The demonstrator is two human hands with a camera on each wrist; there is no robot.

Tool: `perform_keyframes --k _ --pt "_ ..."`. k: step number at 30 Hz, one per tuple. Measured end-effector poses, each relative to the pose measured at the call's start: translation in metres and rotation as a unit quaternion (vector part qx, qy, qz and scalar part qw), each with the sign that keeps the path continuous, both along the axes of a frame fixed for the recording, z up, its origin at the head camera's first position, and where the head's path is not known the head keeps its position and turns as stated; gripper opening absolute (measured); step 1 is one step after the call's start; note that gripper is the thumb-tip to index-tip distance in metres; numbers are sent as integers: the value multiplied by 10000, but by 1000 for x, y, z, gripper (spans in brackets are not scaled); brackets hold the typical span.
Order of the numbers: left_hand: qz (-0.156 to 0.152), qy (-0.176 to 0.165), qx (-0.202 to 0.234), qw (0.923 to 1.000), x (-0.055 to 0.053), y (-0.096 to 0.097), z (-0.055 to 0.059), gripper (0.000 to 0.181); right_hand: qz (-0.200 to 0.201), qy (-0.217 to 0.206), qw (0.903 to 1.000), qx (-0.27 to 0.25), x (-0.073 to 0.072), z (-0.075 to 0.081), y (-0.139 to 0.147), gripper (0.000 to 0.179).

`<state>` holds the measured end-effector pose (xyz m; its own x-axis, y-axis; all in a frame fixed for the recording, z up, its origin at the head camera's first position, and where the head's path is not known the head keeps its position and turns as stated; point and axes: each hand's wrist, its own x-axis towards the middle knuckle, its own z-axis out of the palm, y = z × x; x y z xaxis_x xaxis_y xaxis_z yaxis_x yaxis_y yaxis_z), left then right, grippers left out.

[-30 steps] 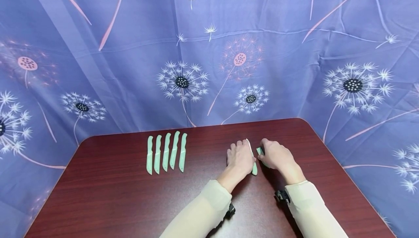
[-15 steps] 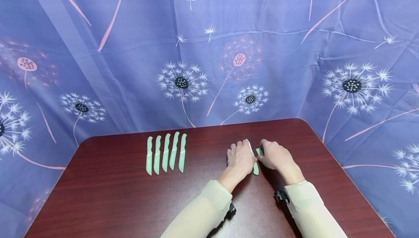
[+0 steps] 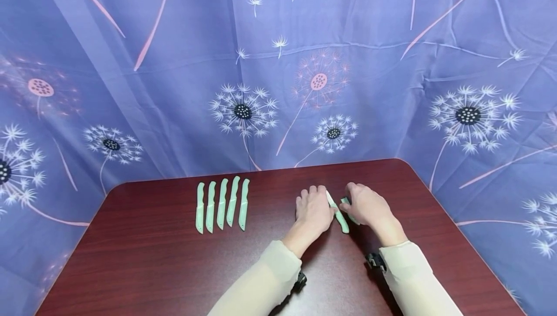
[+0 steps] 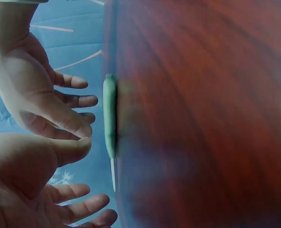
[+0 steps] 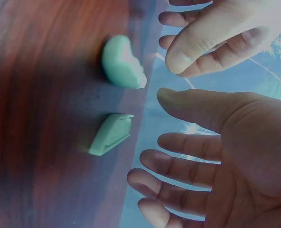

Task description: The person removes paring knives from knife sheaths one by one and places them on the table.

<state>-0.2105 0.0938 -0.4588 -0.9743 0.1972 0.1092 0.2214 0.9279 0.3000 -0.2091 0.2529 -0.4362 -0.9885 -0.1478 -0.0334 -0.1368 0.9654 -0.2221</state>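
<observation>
Knife [image 4: 110,116]: flat on the table [image 3: 174,263], bare white blade pointing away from the person, handle toward; lies between the hands, just beside the left.
Sheath [image 5: 111,135]: on the table right of the knife, by the right hand; probably set apart so each piece has its own hand.
Left hand [image 3: 313,209]: back up, thumb toward the knife; fingers slack, slightly apart, clamped on nothing. Fingertip contact with the table: cannot tell.
Right hand [image 3: 368,207]: arched over the sheath; fingers spread, a gap showing before it.
Forearms: angled inward from the near side.
Row [image 3: 222,205]: five sheathed knives, handles away, well left; spacing seems meant to prevent overlap.
</observation>
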Motion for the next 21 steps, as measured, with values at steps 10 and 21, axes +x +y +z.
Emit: perform_keyframes --k 10,21 --pt "106 145 -26 9998 -2 -29 10 55 150 501 9985 -128 7 12 -13 51" --pt "307 285 56 9991 -5 -62 21 61 272 640 9976 -17 11 21 -37 53"
